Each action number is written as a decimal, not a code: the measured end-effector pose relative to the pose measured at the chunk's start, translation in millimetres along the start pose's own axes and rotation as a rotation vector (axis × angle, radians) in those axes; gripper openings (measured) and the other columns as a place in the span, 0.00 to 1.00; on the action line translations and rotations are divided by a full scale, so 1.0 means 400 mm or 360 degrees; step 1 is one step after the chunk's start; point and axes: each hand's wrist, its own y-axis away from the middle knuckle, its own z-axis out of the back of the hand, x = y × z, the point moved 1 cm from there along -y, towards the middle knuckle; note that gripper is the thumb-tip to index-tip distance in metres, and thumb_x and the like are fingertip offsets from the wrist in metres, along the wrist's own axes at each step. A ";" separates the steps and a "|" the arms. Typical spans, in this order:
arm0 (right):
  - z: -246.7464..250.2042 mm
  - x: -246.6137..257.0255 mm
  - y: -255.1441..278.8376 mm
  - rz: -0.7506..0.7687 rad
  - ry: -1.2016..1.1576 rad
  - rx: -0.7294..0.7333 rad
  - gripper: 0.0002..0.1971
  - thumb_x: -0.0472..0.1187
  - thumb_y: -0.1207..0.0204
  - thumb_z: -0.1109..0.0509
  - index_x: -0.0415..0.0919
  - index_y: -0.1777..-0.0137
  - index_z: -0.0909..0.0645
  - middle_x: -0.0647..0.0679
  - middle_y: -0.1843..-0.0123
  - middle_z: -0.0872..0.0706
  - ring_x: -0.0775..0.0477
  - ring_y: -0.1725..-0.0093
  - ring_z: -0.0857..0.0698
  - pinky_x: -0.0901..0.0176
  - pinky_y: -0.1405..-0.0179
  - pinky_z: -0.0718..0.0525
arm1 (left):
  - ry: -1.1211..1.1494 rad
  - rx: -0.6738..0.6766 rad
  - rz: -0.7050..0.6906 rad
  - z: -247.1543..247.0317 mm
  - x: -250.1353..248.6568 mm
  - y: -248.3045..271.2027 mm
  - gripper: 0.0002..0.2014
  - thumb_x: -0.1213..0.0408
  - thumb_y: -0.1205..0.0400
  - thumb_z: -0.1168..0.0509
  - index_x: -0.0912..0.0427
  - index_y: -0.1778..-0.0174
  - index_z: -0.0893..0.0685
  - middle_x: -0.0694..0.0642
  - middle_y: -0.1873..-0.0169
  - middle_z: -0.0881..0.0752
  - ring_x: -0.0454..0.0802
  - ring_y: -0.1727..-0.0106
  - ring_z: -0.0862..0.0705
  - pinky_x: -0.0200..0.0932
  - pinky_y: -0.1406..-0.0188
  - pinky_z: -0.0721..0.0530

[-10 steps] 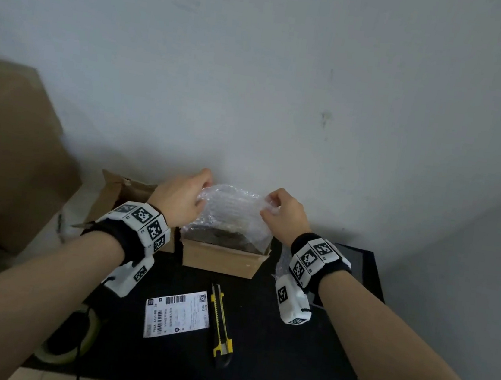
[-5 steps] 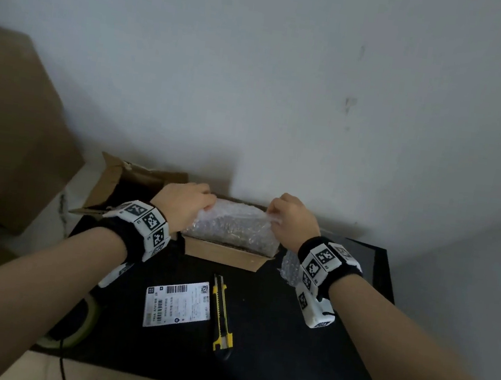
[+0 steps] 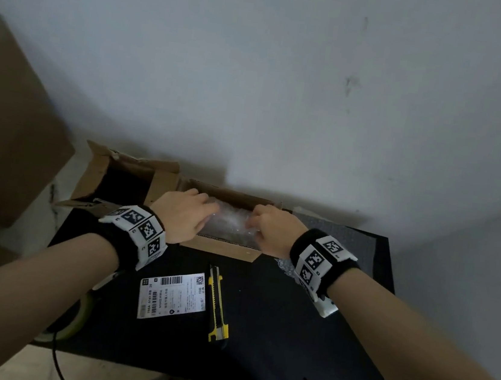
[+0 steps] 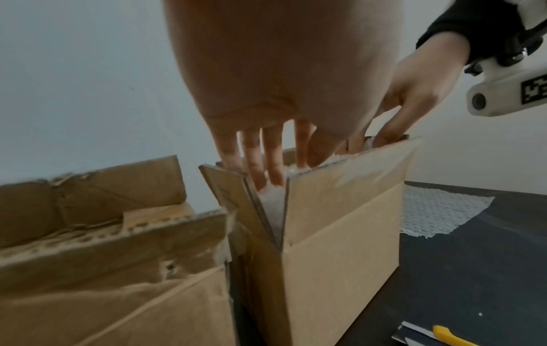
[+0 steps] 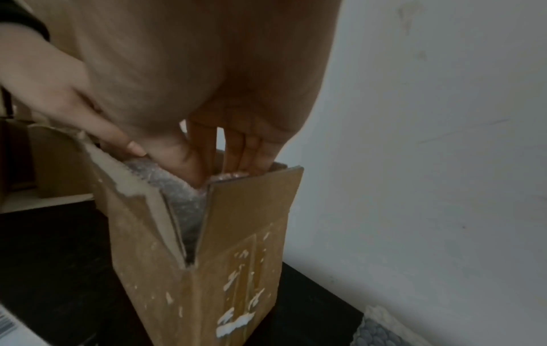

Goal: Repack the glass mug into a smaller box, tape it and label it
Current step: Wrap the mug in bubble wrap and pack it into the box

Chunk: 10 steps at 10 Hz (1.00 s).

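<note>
Inside small box (image 3: 220, 247): bubble-wrapped bundle (image 3: 229, 222), left hand (image 3: 181, 216), right hand (image 3: 272, 229) pressing.

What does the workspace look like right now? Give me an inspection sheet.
Surface: black table.
Job's things: bubble-wrapped bundle sits inside the small box, flaps up; label and tape roll lie on the table.
Clutter: yellow knife beside the label; loose bubble wrap; big open box left of the small one.
Hands: left hand and right hand press into the bundle.
Cables: dark cord at the near edge.
Surroundings: grey wall.
</note>
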 end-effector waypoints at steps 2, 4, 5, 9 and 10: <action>-0.006 0.015 -0.009 0.0022 0.0098 0.0312 0.19 0.45 0.19 0.46 0.49 0.31 0.23 0.42 0.29 0.22 0.39 0.31 0.23 0.44 0.32 0.24 | -0.0135 0.0170 -0.0086 -0.024 -0.023 -0.010 0.15 0.54 0.14 0.50 0.50 0.36 0.22 0.49 0.40 0.19 0.46 0.41 0.21 0.40 0.50 0.22; -0.018 0.023 -0.033 0.0040 0.0196 0.0562 0.19 0.40 0.15 0.50 0.36 0.34 0.22 0.37 0.36 0.17 0.35 0.36 0.19 0.43 0.36 0.20 | -0.0139 0.0280 0.0012 -0.061 -0.028 -0.009 0.26 0.51 0.14 0.58 0.56 0.55 0.15 0.50 0.61 0.15 0.46 0.61 0.17 0.46 0.54 0.17; -0.036 0.010 -0.042 0.0062 0.0367 0.0610 0.19 0.43 0.14 0.50 0.36 0.31 0.25 0.38 0.32 0.20 0.37 0.34 0.21 0.47 0.32 0.25 | -0.0061 0.0340 0.0072 -0.077 -0.031 -0.008 0.28 0.49 0.14 0.60 0.57 0.59 0.16 0.51 0.65 0.15 0.46 0.65 0.18 0.47 0.54 0.17; -0.056 -0.015 -0.053 -0.0229 -0.0149 0.0502 0.20 0.38 0.14 0.47 0.33 0.25 0.32 0.36 0.26 0.27 0.39 0.26 0.29 0.53 0.27 0.35 | 0.0112 0.0516 0.0266 -0.073 -0.036 -0.009 0.25 0.50 0.13 0.57 0.59 0.48 0.16 0.55 0.57 0.14 0.48 0.60 0.16 0.45 0.54 0.16; -0.057 0.003 -0.034 -0.0407 -0.0409 0.0525 0.24 0.47 0.14 0.52 0.36 0.23 0.34 0.41 0.19 0.35 0.44 0.19 0.41 0.53 0.21 0.53 | 0.0077 0.0506 0.0238 -0.084 -0.034 -0.008 0.26 0.50 0.13 0.59 0.57 0.50 0.16 0.54 0.62 0.15 0.47 0.63 0.17 0.42 0.60 0.18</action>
